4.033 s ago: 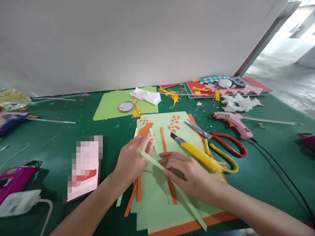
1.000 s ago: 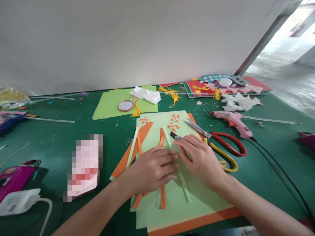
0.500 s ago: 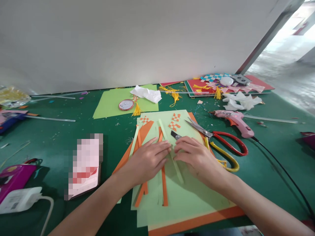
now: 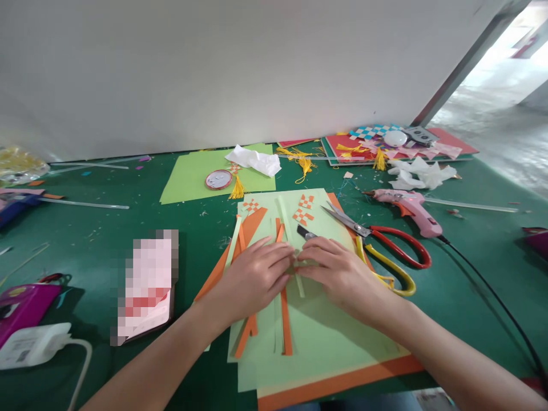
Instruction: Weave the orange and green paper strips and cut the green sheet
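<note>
A narrow light green paper strip [image 4: 286, 220] runs between my hands above a stack of light green paper sheets [image 4: 342, 331]. My left hand [image 4: 259, 274], its fingers pressed together, holds the strip at its middle. From the other side, my right hand [image 4: 342, 268] pinches the same strip, fingertips close to my left ones. The black tip of a cutter knife [image 4: 305, 232] sticks out beyond my right hand, its rest hidden. Orange paper strips [image 4: 286, 325] lie beside and under my left hand. Small orange checkered woven paper pieces [image 4: 303, 216] lie ahead on the sheets.
Scissors [image 4: 363, 231] with red and yellow handles lie right of my right hand. Beyond them is a pink glue gun [image 4: 411, 208] with a black cord. A phone [image 4: 148, 285] lies left. Yellow tassels [image 4: 305, 165], crumpled tissue [image 4: 254, 161] and a round tin [image 4: 218, 179] are farther back.
My right hand has moved slightly left, closer to my left hand. The strip's lower end has swung left and up, so the strip stands straighter.
</note>
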Demonstrator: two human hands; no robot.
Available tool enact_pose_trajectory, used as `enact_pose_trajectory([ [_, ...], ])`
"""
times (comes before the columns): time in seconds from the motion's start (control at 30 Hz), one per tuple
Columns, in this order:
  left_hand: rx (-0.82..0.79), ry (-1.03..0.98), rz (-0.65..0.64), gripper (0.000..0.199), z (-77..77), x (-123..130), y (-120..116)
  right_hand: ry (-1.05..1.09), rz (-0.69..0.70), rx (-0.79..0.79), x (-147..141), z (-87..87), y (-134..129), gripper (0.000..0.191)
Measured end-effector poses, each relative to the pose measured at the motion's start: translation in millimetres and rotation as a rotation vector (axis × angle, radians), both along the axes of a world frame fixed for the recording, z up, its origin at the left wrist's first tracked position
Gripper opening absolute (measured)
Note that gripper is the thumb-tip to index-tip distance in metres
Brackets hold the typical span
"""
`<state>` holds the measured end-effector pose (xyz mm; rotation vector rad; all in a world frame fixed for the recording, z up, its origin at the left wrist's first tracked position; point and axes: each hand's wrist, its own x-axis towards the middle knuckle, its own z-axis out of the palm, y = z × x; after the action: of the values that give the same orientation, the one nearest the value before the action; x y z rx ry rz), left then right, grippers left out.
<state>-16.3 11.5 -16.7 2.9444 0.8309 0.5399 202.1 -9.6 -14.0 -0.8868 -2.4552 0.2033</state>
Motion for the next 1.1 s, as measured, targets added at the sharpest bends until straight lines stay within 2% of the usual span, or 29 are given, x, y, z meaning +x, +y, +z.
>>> enact_pose_trajectory([
  [0.13, 0.019, -0.003, 0.037, 0.031, -2.6, 0, 1, -0.016, 0.067, -0.02, 0, 1.4, 1, 0.029],
  [0.33, 0.057, -0.039, -0.052, 0.023, -0.7, 1, -1, -0.076, 0.066, -0.071, -1, 1.6, 1, 0.028],
  [0.43, 0.04, -0.077, -0.049, 0.021, 1.9, 3, -3, -0.055, 0.049, -0.025, 0, 1.4, 0, 0.028],
  [0.5, 0.039, -0.097, -0.036, 0.018, 2.1, 6, -5, 0.008, -0.022, 0.02, 2, 2.2, 1, 0.028],
  [0.6, 0.032, -0.104, -0.002, 0.018, 0.0, 9, -8, 0.057, -0.267, 0.071, 7, 3.7, 5, 0.024],
  [0.7, 0.032, -0.093, 0.021, 0.019, -2.5, 10, -10, -0.073, -0.515, 0.079, 13, 2.5, 7, 0.015],
  [0.77, 0.042, -0.09, 0.023, 0.018, -2.8, 11, -11, -0.154, -0.574, 0.041, 16, -0.3, 7, 0.016],
  [0.93, 0.059, -0.077, -0.016, 0.02, 0.4, 11, -10, -0.235, -0.519, -0.046, 21, -6.2, 3, 0.017],
  [1.1, 0.051, -0.063, -0.025, 0.02, 0.3, 10, -9, -0.189, -0.432, -0.041, 29, 1.2, -9, 0.027],
])
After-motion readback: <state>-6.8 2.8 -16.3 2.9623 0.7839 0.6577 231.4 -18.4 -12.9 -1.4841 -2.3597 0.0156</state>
